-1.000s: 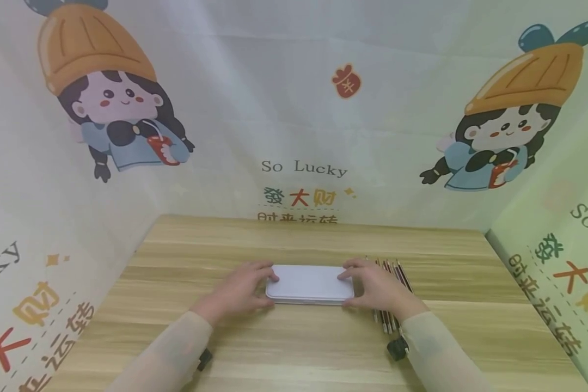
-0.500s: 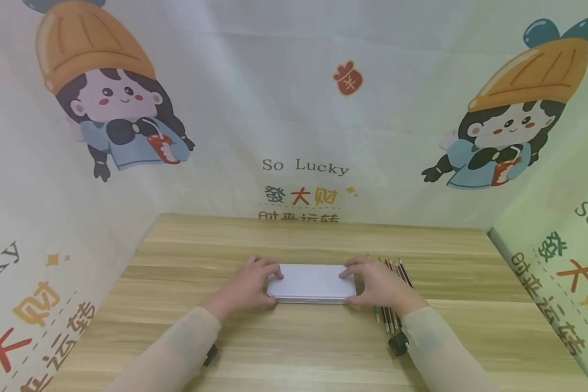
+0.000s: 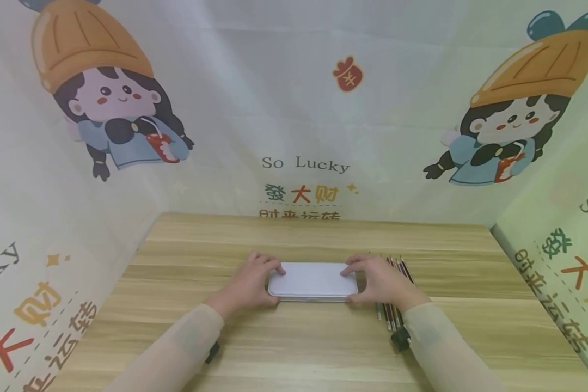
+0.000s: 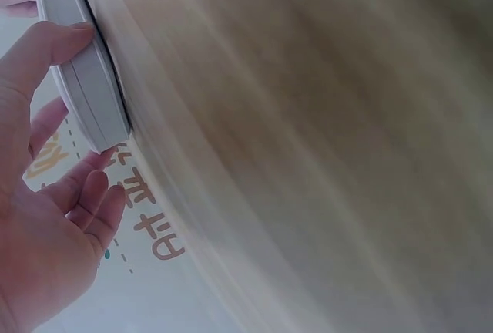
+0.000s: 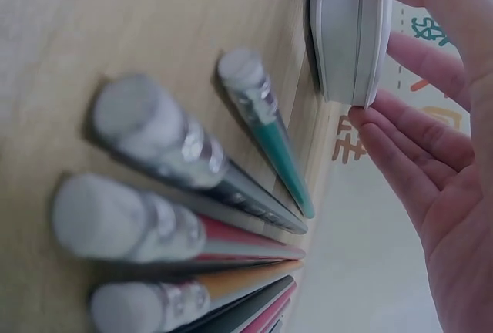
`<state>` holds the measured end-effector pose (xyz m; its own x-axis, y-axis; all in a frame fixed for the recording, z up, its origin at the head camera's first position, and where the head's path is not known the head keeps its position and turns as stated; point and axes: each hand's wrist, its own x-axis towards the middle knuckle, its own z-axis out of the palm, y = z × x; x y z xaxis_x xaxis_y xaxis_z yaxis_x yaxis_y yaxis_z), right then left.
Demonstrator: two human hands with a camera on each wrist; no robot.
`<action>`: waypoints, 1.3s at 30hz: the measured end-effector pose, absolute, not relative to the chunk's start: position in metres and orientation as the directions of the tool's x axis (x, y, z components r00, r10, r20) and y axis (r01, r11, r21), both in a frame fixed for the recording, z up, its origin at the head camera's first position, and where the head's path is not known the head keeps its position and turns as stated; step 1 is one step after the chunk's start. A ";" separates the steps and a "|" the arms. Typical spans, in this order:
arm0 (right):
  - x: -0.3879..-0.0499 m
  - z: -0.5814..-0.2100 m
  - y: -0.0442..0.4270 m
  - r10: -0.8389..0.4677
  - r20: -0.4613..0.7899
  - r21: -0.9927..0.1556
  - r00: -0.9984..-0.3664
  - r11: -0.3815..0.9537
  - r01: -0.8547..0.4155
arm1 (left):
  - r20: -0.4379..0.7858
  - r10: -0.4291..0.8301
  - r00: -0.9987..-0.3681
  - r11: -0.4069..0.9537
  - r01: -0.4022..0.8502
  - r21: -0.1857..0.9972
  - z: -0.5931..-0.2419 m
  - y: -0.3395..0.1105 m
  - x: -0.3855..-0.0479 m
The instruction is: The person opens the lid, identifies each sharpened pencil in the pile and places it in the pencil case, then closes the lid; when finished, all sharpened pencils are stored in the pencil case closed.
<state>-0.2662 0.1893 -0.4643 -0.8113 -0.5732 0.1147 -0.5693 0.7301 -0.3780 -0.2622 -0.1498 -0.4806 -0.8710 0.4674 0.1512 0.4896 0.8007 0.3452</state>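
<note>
A closed white pencil case lies flat on the wooden table in the head view, its long side facing me. My left hand holds the left end, thumb on the front side and fingers at the top and back edge. At the right end, my right hand grips it the same way. In the left wrist view the thumb presses the case's side wall, where a seam runs along it. The right wrist view shows the other end between thumb and fingers. What is inside the case is hidden.
Several pencils with white erasers lie side by side under and beside the right forearm. The right wrist view shows their eraser ends up close. A printed cloth stands behind the table and along its sides.
My left hand has shifted slightly to the right and farther along the case's end. The right hand keeps its hold, and the case stays nearly in place. The head view has tilted slightly.
</note>
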 end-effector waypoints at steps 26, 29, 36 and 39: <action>-0.275 -0.462 0.191 -0.602 0.124 -0.358 -0.789 0.714 -0.601 | 0.125 0.508 -0.852 0.760 0.511 0.401 -0.480 -0.151 -0.270; -0.276 -0.460 0.191 -0.612 0.124 -0.354 -0.781 0.708 -0.611 | 0.128 0.511 -0.850 0.757 0.516 0.401 -0.481 -0.152 -0.272; -0.277 -0.459 0.191 -0.614 0.091 -0.346 -0.784 0.719 -0.603 | 0.111 0.521 -0.846 0.750 0.516 0.414 -0.482 -0.152 -0.273; -0.277 -0.458 0.192 -0.604 0.079 -0.396 -0.793 0.711 -0.581 | 0.104 0.518 -0.849 0.748 0.509 0.427 -0.482 -0.153 -0.272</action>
